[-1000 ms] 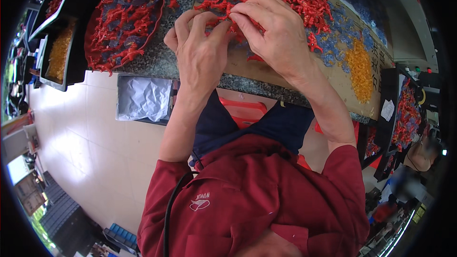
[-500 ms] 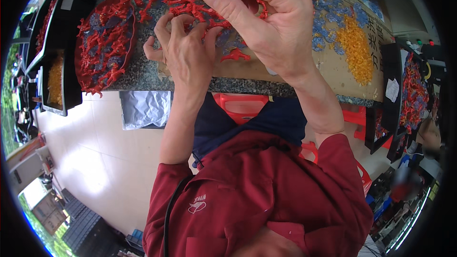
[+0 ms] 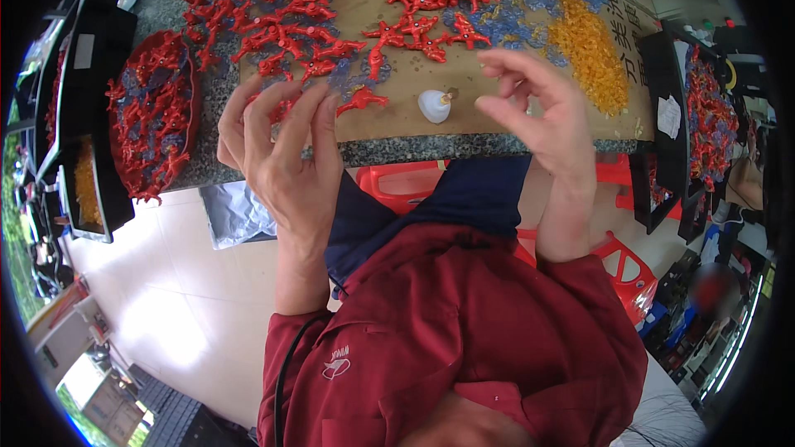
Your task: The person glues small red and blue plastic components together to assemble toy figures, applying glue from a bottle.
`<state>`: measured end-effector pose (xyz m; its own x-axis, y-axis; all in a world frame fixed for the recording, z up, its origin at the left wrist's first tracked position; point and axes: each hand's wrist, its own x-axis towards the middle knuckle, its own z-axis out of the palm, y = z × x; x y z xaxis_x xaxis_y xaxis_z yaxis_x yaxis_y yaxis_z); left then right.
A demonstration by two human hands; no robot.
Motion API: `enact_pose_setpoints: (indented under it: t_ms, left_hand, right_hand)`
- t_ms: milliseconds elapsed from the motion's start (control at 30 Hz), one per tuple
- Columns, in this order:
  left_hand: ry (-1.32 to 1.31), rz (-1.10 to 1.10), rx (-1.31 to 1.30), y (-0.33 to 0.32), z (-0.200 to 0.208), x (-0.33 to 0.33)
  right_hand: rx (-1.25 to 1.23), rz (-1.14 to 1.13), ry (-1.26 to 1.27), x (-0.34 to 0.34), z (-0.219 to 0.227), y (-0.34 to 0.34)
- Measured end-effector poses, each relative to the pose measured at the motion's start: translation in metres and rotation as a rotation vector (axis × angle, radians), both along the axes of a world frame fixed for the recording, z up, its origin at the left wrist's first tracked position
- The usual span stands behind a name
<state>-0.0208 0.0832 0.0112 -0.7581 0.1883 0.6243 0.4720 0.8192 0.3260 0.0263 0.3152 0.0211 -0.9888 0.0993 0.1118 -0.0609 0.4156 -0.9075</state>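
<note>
My left hand point(image 3: 286, 161) hovers over the table's front edge, its fingers loosely bent and apart. Nothing shows in its grasp, though the undersides of the fingers are hidden. Just past its fingertips lie small red plastic figures point(image 3: 286, 37), and a single red figure point(image 3: 363, 100) sits beside its thumb. My right hand point(image 3: 542, 112) is raised at the right with thumb and fingers spread, holding nothing visible. Between my hands a small white rounded container point(image 3: 434, 106) with a yellowish tip stands on the brown cardboard point(image 3: 397, 128).
Clear blue pieces point(image 3: 530, 12) and a heap of yellow pieces point(image 3: 592, 58) lie to the right. At the left, a red tray point(image 3: 197, 103) holds red and bluish pieces. Black bins point(image 3: 103, 25) flank the table. A red stool point(image 3: 397, 182) is below the table edge.
My right hand has come down and back from over the figures, and its pinched fingers have parted. My left hand has drawn nearer to me and left, uncovering the white container.
</note>
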Motion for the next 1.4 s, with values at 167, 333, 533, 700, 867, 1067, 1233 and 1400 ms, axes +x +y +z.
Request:
enact_pose_setpoints:
  t_ms: [167, 333, 533, 700, 867, 1067, 1233, 1400]
  left_hand:
    - [-0.023, -0.253, -0.082, 0.038, 0.012, -0.016]
    - [-0.158, -0.454, -0.316, 0.074, 0.009, -0.053]
    - [-0.169, -0.553, -0.690, 0.107, -0.004, -0.062]
    - [-0.240, -0.657, -0.305, 0.107, 0.001, -0.032]
    - [-0.830, -0.554, 0.194, 0.097, -0.012, 0.014]
    - [-1.253, -0.613, 0.971, 0.075, -0.032, 0.039]
    - [-0.989, -0.620, 0.734, 0.070, -0.041, 0.060]
    - [-1.386, -0.699, 1.456, 0.050, -0.044, 0.066]
  right_hand:
    - [0.278, -0.038, 0.280, 0.002, -0.053, -0.037]
    - [-0.082, -0.137, 0.249, 0.013, -0.076, -0.022]
    - [-0.425, -0.236, 0.114, 0.036, -0.074, 0.008]
    - [-0.384, -0.334, 0.183, 0.049, -0.072, 0.018]
    - [-0.422, -0.323, 0.120, 0.053, -0.057, 0.023]
    - [-0.398, -0.278, 0.152, 0.066, -0.048, 0.018]
    - [-0.280, -0.158, 0.074, 0.066, -0.043, -0.017]
    - [-0.332, -0.101, 0.103, 0.067, -0.044, -0.027]
